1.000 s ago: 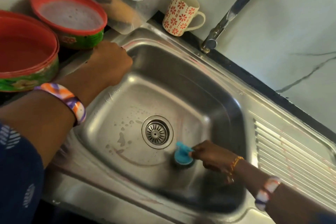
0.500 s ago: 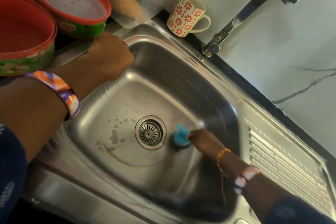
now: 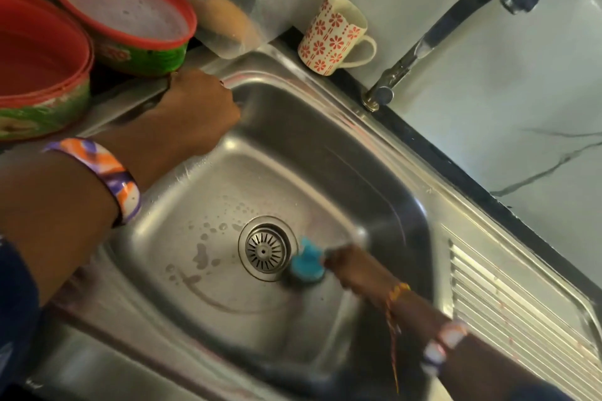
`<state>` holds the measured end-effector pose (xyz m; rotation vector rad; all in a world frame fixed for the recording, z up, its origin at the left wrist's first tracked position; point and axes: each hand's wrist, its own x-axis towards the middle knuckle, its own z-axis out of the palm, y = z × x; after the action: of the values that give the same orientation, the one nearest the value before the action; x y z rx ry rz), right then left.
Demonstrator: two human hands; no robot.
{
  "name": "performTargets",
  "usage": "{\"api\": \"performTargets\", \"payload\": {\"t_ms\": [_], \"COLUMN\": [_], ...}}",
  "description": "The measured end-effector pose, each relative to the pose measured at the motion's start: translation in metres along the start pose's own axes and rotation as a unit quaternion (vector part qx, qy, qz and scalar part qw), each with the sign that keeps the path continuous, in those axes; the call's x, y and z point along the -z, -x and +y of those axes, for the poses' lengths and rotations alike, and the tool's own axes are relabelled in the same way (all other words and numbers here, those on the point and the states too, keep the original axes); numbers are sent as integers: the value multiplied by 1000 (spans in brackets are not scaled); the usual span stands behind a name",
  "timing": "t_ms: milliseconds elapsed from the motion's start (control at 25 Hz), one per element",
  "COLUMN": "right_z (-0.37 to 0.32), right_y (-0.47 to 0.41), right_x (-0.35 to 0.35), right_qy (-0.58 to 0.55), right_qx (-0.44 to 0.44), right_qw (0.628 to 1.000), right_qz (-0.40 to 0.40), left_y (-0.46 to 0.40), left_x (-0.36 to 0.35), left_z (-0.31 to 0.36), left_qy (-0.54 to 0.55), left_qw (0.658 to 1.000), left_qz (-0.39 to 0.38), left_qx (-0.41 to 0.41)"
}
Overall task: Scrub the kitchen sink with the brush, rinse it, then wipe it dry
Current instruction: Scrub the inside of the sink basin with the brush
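Right hand (image 3: pixel 353 265) closed around brush (image 3: pixel 306 262), pressing it flat on sink (image 3: pixel 325 153) floor just beside drain (image 3: pixel 267 248), likely to scour the stained ring there. Left hand (image 3: pixel 195 109) curled over the far rim, seemingly for bracing. Mug (image 3: pixel 332 32), tubs (image 3: pixel 123 16) and tap (image 3: pixel 456 26) clear of the basin.
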<state>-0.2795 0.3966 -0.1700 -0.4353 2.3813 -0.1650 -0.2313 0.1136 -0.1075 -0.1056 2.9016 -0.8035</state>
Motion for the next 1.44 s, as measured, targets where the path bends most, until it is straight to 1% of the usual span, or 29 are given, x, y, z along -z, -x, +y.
{"api": "performTargets", "payload": {"t_ms": [40,80,160,240,320,360,400,480,560,600,680,720,800,840,880,920,1000,1040,1120,1160,1240,1280,1360,1400,1440], "right_z": [-7,-14,-13,-4,9,18,25,18,0,-6,4,17,39,41,34,19,-23,-41,-66,-66,-36,-15,6,-1,-15], "right_y": [-28,-50,-64,-26,25,34,25,-15,-57,-70,-68,-53,-9,13,31,42,41,32,15,14,28,39,55,57,52], "right_x": [15,27,25,2,-21,-26,-24,-4,12,18,25,25,21,12,0,-13,-32,-37,-33,-27,-14,-11,-13,-18,-26], "right_qy": [28,23,11,18,6,38,76,137,144,148,175,189,183,152,98,33,-69,-77,-39,-19,24,40,22,1,-27], "right_qx": [2,-2,-3,24,20,13,13,-1,-4,-13,-75,-98,-109,-103,-98,-86,-41,-10,48,53,29,3,-48,-48,-18], "right_qw": [998,995,993,997,1000,999,997,984,976,975,969,968,976,983,989,993,994,995,996,996,998,997,997,996,996], "right_qz": [58,96,120,72,4,-7,11,110,163,167,154,130,33,-18,-58,-78,-72,-66,-64,-64,-59,-59,-61,-71,-80], "left_y": [-1,-2,-1,3,7,9,9,8,5,4,3,4,8,9,11,11,12,11,9,7,6,6,7,7,7], "left_x": [0,-1,-1,-2,-2,-1,-1,-2,-6,-6,-6,-6,-4,-4,-5,-7,-12,-15,-21,-23,-29,-32,-38,-40,-41], "left_z": [1,2,2,0,-1,-2,-3,-3,0,2,1,0,-2,-3,-4,-5,-10,-13,-16,-17,-21,-22,-24,-25,-26], "left_qy": [-2,-6,-9,-5,-8,-10,-10,-9,-16,-19,-23,-23,-22,-18,-12,-7,7,20,50,60,84,99,130,142,151], "left_qw": [1000,1000,1000,1000,1000,1000,1000,1000,1000,1000,1000,1000,1000,1000,1000,1000,999,999,997,996,994,992,989,987,986], "left_qz": [-3,-9,-16,-17,-10,-7,-4,1,-3,-5,-2,0,6,4,0,-1,0,-1,-4,4,29,36,42,45,51], "left_qx": [0,2,11,19,19,20,20,16,13,13,12,15,19,21,26,31,40,46,58,60,67,68,64,60,54]}}
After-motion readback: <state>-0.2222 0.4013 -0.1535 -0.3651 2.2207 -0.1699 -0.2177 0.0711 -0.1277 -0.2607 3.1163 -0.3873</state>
